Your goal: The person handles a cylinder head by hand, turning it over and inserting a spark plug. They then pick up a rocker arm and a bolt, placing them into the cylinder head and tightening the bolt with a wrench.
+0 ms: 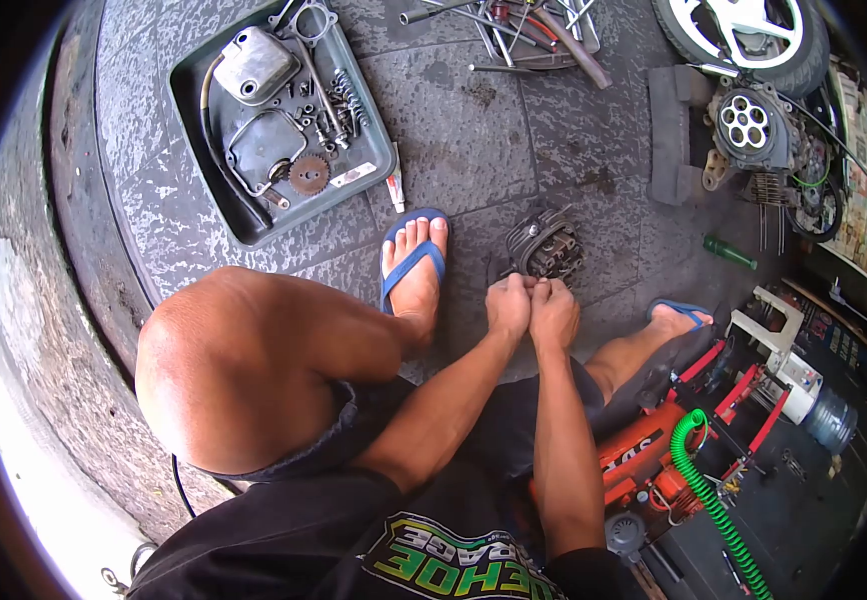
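Observation:
A dark, finned engine cylinder head (544, 240) sits on the tiled floor between my feet. My left hand (510, 304) is closed at its near edge, knuckles up. Right beside it, touching it, my right hand (556, 314) is closed too, with the fingertips of both pinched together. I cannot tell what small thing, if any, is in the fingers. A thin dark piece shows just left of my left fingertips, by the cylinder head.
To the left, a grey tray (386, 150) carries a metal cover (254, 66), a sprocket (310, 175), springs and bolts. A small tube (396, 190) lies beside it. At the right are an engine block (750, 124), a wheel (804, 60), a green bottle (730, 252) and a coiled green hose (702, 490).

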Demonstrator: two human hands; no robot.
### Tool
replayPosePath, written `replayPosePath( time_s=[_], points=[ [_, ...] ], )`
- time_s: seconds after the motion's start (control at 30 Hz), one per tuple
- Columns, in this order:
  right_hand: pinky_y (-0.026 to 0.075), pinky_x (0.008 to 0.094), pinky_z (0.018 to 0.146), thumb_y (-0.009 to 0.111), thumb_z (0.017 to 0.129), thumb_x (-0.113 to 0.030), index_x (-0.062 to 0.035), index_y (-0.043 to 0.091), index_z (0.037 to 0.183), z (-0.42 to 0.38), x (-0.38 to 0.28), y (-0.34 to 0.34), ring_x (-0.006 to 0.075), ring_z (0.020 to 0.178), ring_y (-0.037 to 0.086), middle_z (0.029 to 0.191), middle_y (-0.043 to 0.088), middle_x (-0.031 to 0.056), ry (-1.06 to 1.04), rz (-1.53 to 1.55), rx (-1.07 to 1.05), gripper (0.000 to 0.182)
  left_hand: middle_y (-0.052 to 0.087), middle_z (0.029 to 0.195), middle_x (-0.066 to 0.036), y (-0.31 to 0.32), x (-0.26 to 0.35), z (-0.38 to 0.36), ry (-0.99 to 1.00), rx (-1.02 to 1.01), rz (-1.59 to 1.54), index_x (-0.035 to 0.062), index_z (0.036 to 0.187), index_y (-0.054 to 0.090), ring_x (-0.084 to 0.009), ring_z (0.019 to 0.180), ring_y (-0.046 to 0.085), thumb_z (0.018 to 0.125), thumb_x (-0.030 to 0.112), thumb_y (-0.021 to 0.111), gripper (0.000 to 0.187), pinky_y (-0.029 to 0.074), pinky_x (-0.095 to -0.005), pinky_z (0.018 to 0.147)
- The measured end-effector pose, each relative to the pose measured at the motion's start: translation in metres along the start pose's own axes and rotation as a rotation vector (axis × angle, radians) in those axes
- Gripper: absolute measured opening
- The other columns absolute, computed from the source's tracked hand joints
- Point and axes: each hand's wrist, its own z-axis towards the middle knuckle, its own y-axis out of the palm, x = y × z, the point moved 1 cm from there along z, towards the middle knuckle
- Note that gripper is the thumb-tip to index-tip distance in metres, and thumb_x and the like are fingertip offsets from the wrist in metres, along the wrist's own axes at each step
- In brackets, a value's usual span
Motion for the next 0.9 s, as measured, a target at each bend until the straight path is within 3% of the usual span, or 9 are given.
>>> replayPosePath(
  time_s=[0.1,0.27,0.37,0.53,0.6,0.7,0.73,0.8,0.9],
  points=[
    [0.049,0.057,0.069,0.051,0.094,-0.034,-0.0054,0.067,0.087,-0.002,-0.001,-0.002,0.047,0.078,0.065,0.082,0.068,0.0254,0.006,0.006,-0.008,0.034,0.073,0.095,-0.02,0.002,0.005,-0.001,-0.026,0.081,0.019,-0.0012,0.094,0.075,-0.0262,0.093,0.068,0.089,0.03,0.046,0.043,0.049,-0.0366,0.085],
    [0.049,0.0562,0.068,0.053,0.094,-0.033,-0.0049,0.066,0.089,-0.001,-0.003,-0.007,0.0466,0.077,0.066,0.081,0.068,0.0251,-0.007,0.004,-0.031,0.031,0.073,0.091,-0.022,0.004,0.008,0.005,-0.097,-0.01,0.028,-0.0009,0.09,0.076,-0.0345,0.095,0.069,0.09,0.037,0.042,0.051,0.049,-0.0424,0.089],
    [0.05,0.055,0.069,0.054,0.094,-0.031,-0.0052,0.064,0.091,-0.001,0.0,-0.005,0.0452,0.079,0.066,0.084,0.069,0.0238,-0.007,-0.006,-0.076,0.028,0.073,0.091,-0.016,0.0,0.009,0.0,-0.011,0.128,0.144,-0.0049,0.092,0.072,-0.0261,0.084,0.067,0.093,0.034,0.037,0.053,0.05,-0.0366,0.083],
    [0.052,0.0533,0.072,0.057,0.093,-0.03,-0.0054,0.062,0.094,-0.002,0.008,0.002,0.0425,0.084,0.067,0.09,0.069,0.0198,-0.086,0.002,0.011,0.025,0.073,0.09,-0.016,0.005,0.008,0.008,-0.025,0.068,0.118,-0.004,0.091,0.072,-0.0254,0.085,0.067,0.094,0.04,0.035,0.057,0.049,-0.0369,0.084],
    [0.052,0.053,0.073,0.057,0.093,-0.03,-0.0055,0.062,0.094,0.0,0.005,0.001,0.0418,0.086,0.067,0.092,0.069,0.0186,-0.129,-0.043,0.043,0.025,0.072,0.094,-0.024,0.008,0.008,0.007,-0.104,0.021,0.054,0.0015,0.087,0.076,-0.0373,0.099,0.068,0.091,0.044,0.037,0.059,0.047,-0.0443,0.092],
    [0.052,0.0545,0.071,0.056,0.092,-0.03,-0.0057,0.062,0.094,0.0,0.0,-0.002,0.0425,0.083,0.067,0.092,0.069,0.0177,-0.156,-0.164,0.025,0.025,0.072,0.097,-0.023,0.005,0.008,0.005,-0.094,0.088,0.141,0.001,0.091,0.076,-0.037,0.101,0.067,0.092,0.046,0.035,0.061,0.046,-0.0444,0.093],
    [0.052,0.0549,0.071,0.054,0.092,-0.031,-0.0057,0.062,0.094,0.001,-0.002,-0.002,0.0429,0.082,0.067,0.09,0.07,0.0187,-0.137,-0.192,0.018,0.027,0.071,0.102,-0.024,0.001,0.014,-0.002,-0.053,0.105,0.209,0.0004,0.098,0.075,-0.0365,0.104,0.066,0.094,0.048,0.033,0.063,0.044,-0.0443,0.095],
    [0.053,0.0554,0.071,0.053,0.093,-0.032,-0.0056,0.063,0.094,0.002,-0.007,0.0,0.0433,0.081,0.068,0.089,0.07,0.0197,-0.12,-0.219,0.008,0.028,0.071,0.103,-0.024,-0.001,0.022,-0.006,-0.055,0.113,0.202,0.0007,0.099,0.075,-0.0367,0.105,0.066,0.094,0.048,0.033,0.064,0.044,-0.0446,0.096],
    [0.05,0.0563,0.072,0.052,0.093,-0.035,-0.0062,0.067,0.09,0.004,-0.007,0.004,0.0459,0.083,0.066,0.086,0.069,0.0242,0.066,-0.217,-0.024,0.032,0.072,0.1,-0.024,0.003,0.02,-0.003,-0.078,0.093,0.148,0.0013,0.097,0.076,-0.0379,0.104,0.066,0.095,0.049,0.032,0.065,0.045,-0.0457,0.096]
  ],
)
